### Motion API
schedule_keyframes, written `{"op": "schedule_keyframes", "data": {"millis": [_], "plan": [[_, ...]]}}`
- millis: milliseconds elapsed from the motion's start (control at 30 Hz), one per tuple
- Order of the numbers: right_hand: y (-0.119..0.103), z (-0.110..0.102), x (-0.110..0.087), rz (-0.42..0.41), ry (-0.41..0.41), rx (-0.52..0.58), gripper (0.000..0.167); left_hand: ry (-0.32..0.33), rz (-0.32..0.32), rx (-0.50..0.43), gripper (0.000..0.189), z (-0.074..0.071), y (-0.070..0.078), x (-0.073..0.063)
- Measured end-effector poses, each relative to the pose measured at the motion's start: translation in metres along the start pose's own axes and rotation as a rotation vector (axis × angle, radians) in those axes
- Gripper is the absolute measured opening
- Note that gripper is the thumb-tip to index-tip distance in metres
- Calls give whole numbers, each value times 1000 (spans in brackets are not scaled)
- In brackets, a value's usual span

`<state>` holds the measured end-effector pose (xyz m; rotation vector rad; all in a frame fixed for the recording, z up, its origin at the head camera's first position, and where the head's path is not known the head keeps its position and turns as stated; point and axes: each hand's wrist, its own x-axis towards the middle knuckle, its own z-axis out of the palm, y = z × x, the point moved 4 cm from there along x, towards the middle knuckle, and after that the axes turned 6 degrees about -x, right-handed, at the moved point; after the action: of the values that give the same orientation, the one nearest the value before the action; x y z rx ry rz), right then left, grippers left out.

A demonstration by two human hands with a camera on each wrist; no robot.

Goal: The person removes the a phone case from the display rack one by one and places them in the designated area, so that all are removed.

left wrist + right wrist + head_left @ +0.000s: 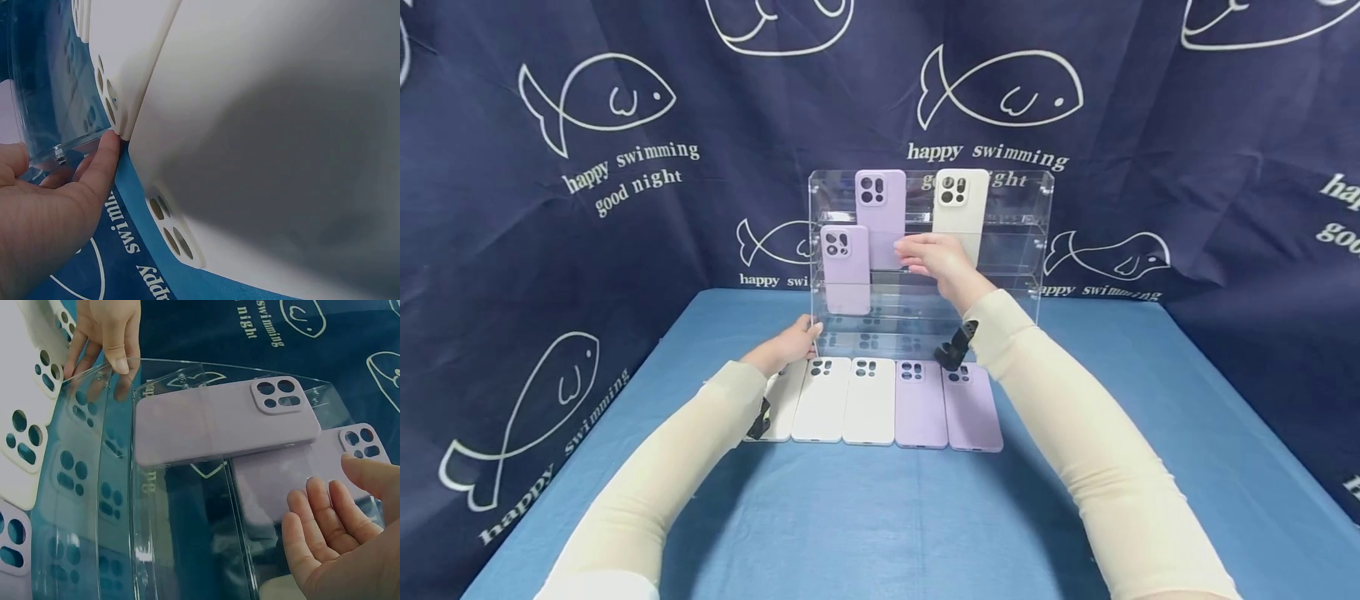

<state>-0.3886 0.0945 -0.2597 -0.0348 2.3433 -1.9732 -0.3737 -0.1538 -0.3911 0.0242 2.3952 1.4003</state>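
Note:
A clear acrylic tiered display stand [917, 296] holds three phone cases. The upper purple phone case [880, 221] leans on the top tier, with a white phone case [961, 204] to its right. One tier lower, at the left, is another purple phone case [847, 271]. My left hand [786, 343] grips the stand's lower left corner, thumb in front of the edge. Near the right side of the upper purple case is my right hand [350, 531], its fingers loosely bent and holding nothing; whether a fingertip touches the case, I cannot tell.
Before the stand lies a row of phone cases on the blue table [865, 525]: white phone cases [820, 408] at the left, purple phone cases [921, 408] at the right. A navy fish-print curtain [805, 108] hangs behind and at both sides.

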Motion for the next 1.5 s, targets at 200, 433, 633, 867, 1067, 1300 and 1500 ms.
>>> {"op": "schedule_keyframes", "data": {"millis": [200,433,633,867,1067,1300,1500], "plan": [[2,11,6,19,-10,-9,39,2,3,-8,56,1,-1,-2],[6,23,14,54,-17,2,42,-6,23,-5,55,1,1,-1],[14,31,18,107,-10,21,46,-5,-1,-5,57,4,-5,2],[16,33,23,106,32,15,45,-7,22,4,56,4,-2,1],[16,35,25,84,45,-3,44,6,19,14,56,1,0,3],[17,39,26,45,16,-61,37,0,23,-36,56,1,0,7],[15,43,24,32,12,-113,36,-2,1,-72,57,0,-2,5]]}}
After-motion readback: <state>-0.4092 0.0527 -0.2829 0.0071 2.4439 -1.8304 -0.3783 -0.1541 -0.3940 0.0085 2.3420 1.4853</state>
